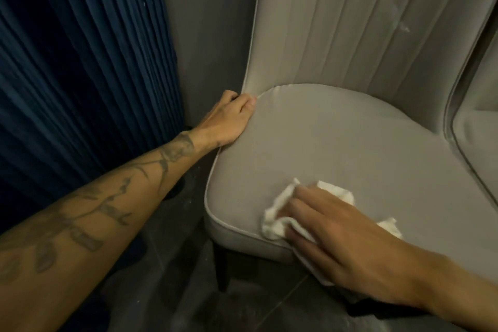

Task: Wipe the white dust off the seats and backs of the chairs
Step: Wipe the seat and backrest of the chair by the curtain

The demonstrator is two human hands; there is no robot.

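Navy pleated curtain (80, 62) fills everything out beyond the left hand, on its outer side; grey wall (210, 21) strip sits straight above that hand, between curtain and chair.

Beige upholstered chair (269, 67) takes the space between and beyond both hands; its channel-stitched back (350, 21) rises above and away from the right hand; its padded seat (336, 143) lies under the right hand and just inside the left hand. Dark tiled floor (167, 264) is below the left arm and under the right wrist, dusty-looking. Tattooed left forearm (94, 213) runs diagonally up to the chair's rear corner. Second chair (479, 129), same fabric, only an edge visible, just past the right hand on its outer side, beside the first chair; touching or not, cannot tell.

Right hand (350, 240) flat, fingers straight and spread, pressing down on a white cloth (277, 213); motion-blurred. Cloth lies on the front of the seat under the palm; crumpled bits poke out past the fingertips and at the far side of the hand.

Left hand (229, 118) grips the chair where seat meets back, fingers curled round the back's lower edge, thumb on the seat piping. Dark leg (223, 264) is below the seat's front corner, near the right-hand fingertips. Faint white smudges (405, 28) on the back, well above the right hand.
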